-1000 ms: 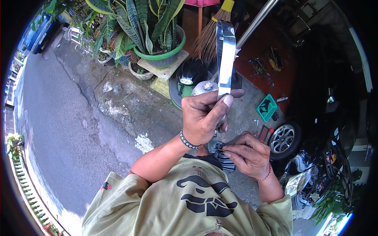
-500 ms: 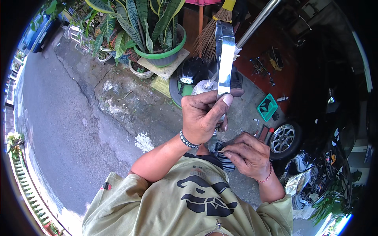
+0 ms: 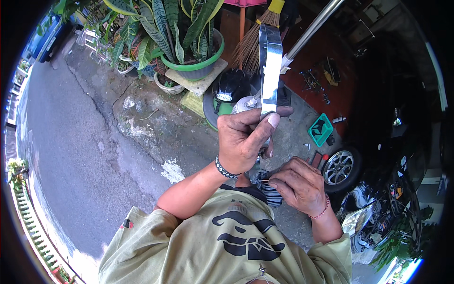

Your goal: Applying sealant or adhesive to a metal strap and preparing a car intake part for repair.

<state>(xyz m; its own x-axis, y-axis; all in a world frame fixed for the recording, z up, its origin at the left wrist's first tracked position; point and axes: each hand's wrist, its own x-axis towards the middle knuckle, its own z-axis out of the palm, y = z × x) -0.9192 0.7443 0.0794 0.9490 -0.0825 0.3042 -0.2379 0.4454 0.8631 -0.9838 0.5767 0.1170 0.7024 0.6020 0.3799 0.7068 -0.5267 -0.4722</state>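
Note:
Thumb and fingers of my left hand (image 3: 246, 139) are closed on a shiny silver strip (image 3: 271, 71). The strip stands upright above the hand and bends over in a narrow loop at its top. Lower and to the right, my right hand (image 3: 300, 184) is closed in a pinch on a thin brownish stick (image 3: 266, 180), of which only a short end sticks out toward the left. Fingers on both hands look dark with grime. Behind the left hand, a whitish rounded container (image 3: 242, 104) is partly hidden.
A green-rimmed plant pot (image 3: 191, 70) and a bristle broom (image 3: 250, 49) stand ahead. A metal pole (image 3: 314, 26) slants at the upper right. To the right are a green tray (image 3: 321, 130), a wheel (image 3: 339, 168) and loose motorcycle parts (image 3: 362, 213). Pavement (image 3: 80, 142) stretches left.
My right hand has shifted very slightly, and its fingers are drawn in a little more around the stick. The left hand and the silver strip are almost unmoved.

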